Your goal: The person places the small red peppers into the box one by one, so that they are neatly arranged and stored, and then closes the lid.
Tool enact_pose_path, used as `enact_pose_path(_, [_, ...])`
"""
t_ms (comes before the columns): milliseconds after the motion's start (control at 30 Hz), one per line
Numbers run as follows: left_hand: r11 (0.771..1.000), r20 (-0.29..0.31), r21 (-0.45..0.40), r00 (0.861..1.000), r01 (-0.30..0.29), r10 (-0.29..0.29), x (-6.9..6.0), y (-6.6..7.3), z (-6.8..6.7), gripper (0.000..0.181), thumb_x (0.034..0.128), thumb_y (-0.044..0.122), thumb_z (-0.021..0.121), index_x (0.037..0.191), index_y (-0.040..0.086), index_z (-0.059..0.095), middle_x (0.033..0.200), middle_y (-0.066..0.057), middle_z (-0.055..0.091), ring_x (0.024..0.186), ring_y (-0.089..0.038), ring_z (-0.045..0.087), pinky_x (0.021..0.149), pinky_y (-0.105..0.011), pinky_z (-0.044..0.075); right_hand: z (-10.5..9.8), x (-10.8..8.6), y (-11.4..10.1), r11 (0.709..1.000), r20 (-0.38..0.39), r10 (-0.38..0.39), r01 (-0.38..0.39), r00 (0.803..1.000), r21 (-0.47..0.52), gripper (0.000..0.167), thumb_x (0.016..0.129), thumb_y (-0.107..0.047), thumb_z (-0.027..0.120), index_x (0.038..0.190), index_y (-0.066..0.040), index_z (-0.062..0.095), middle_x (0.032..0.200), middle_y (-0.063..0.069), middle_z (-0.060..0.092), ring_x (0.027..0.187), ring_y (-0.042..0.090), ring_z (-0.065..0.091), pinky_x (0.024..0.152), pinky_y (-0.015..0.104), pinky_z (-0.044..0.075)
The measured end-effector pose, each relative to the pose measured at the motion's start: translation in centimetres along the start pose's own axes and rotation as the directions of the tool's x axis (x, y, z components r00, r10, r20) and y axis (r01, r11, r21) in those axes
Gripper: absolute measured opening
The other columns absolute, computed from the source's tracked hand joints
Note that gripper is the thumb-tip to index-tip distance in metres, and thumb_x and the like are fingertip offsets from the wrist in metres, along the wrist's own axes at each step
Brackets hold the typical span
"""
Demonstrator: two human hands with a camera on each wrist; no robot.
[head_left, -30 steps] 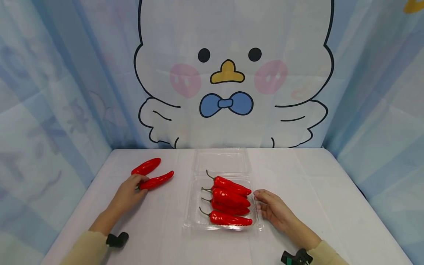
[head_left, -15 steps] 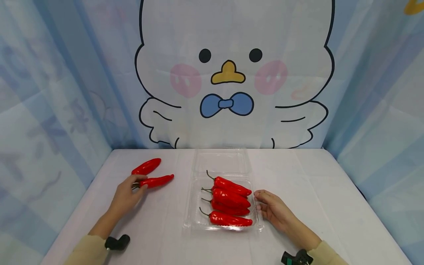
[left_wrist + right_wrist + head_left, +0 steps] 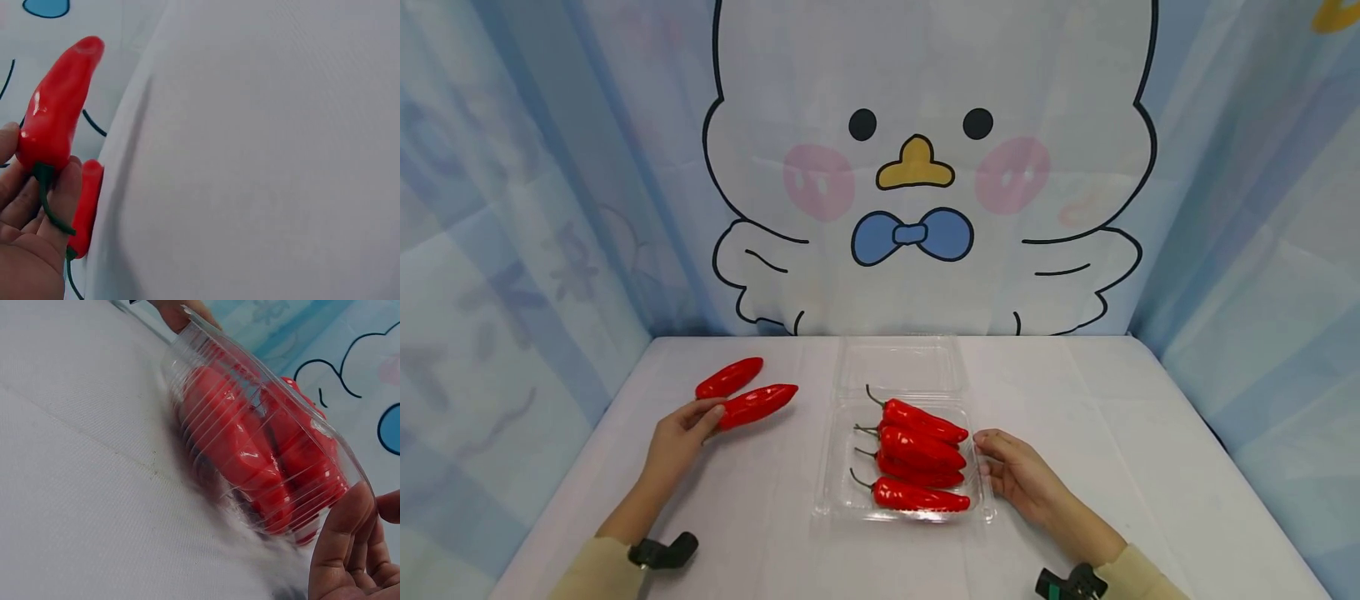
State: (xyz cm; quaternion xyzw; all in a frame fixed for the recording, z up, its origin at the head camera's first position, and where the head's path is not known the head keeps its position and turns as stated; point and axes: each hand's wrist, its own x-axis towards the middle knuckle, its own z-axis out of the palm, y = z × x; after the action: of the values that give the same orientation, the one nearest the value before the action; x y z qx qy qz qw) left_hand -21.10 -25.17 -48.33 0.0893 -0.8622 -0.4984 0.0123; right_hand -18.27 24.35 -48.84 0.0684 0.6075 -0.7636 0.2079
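Observation:
My left hand (image 3: 677, 437) holds a red chili pepper (image 3: 758, 405) near its stem end, between thumb and fingers. In the left wrist view that chili pepper (image 3: 57, 103) stands out past the fingertips, its green stem hanging over them. Just behind it a second red chili pepper (image 3: 730, 377) lies on the table. At the middle is a clear plastic clamshell box (image 3: 840, 479), lid folded back, with several red chili peppers (image 3: 921, 450) side by side inside. My right hand (image 3: 1022, 475) pinches the box's right rim, as the right wrist view shows (image 3: 350, 544).
The box's open lid (image 3: 901, 367) lies flat toward the back of the white-covered table (image 3: 1112, 400). A curtain (image 3: 925, 292) with a cartoon bird hangs at the table's far edge, and blue curtains (image 3: 1247, 292) flank both sides.
My left hand has taken hold of the front chili pepper and turned and raised it slightly. The right hand and the box have stayed in place.

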Motion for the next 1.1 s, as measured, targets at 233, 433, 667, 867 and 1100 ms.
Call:
enact_pose_path(233, [0.944,0.051,-0.302,0.991,0.132,-0.122,-0.1,0.6,0.0,0.068,0.1026,0.043,0.061,0.151,-0.004,0.047,0.14,-0.016,0.06,0.092,0.003,0.065,0.083,-0.012,0.055,0.0,0.0,0.0,1.0,0.007,-0.003,0.003,1.0,0.002,0.012,0.109,-0.022,0.049,0.108,-0.018,0.061,0.098,-0.008,0.061,0.077,0.005,0.058,0.07,0.016,0.055])
enact_pose_path(433, [0.937,0.056,-0.325,0.991,0.131,-0.119,-0.5,1.7,0.6,0.066,0.1006,0.042,0.065,0.149,0.0,0.051,0.125,-0.003,0.066,0.092,-0.002,0.067,0.084,-0.014,0.056,0.0,0.1,0.0,1.0,0.007,-0.007,0.007,1.0,-0.002,0.012,0.109,-0.022,0.049,0.108,-0.019,0.06,0.098,-0.008,0.06,0.077,0.005,0.058,0.07,0.016,0.055])
enact_pose_path(667, [0.951,0.087,-0.28,0.99,0.134,-0.114,-1.3,3.1,1.2,0.065,0.0983,0.045,0.068,0.149,0.007,0.054,0.146,-0.015,0.056,0.106,-0.014,0.062,0.087,-0.017,0.055,0.0,0.1,0.1,1.0,0.0,-0.001,0.001,1.0,-0.001,0.012,0.109,-0.023,0.049,0.107,-0.019,0.061,0.098,-0.008,0.06,0.076,0.005,0.058,0.07,0.016,0.055])
enact_pose_path(867, [0.951,0.103,-0.291,0.992,0.102,-0.075,-1.9,4.1,1.5,0.057,0.0975,0.038,0.072,0.144,0.007,0.06,0.133,-0.007,0.067,0.1,-0.01,0.068,0.086,-0.021,0.057,0.0,0.1,0.2,1.0,0.0,-0.002,0.002,1.0,-0.003,0.012,0.109,-0.023,0.05,0.108,-0.018,0.061,0.098,-0.008,0.06,0.077,0.005,0.058,0.07,0.016,0.055])
enact_pose_path(1100, [0.967,0.159,-0.252,0.987,0.046,-0.006,-2.8,5.2,1.9,0.051,0.097,0.032,0.074,0.138,0.004,0.064,0.127,-0.012,0.071,0.098,-0.013,0.072,0.084,-0.022,0.059,0.0,0.0,0.1,1.0,-0.013,-0.001,0.001,1.0,-0.005,0.012,0.108,-0.023,0.05,0.109,-0.018,0.061,0.098,-0.008,0.06,0.077,0.006,0.058,0.07,0.016,0.054])
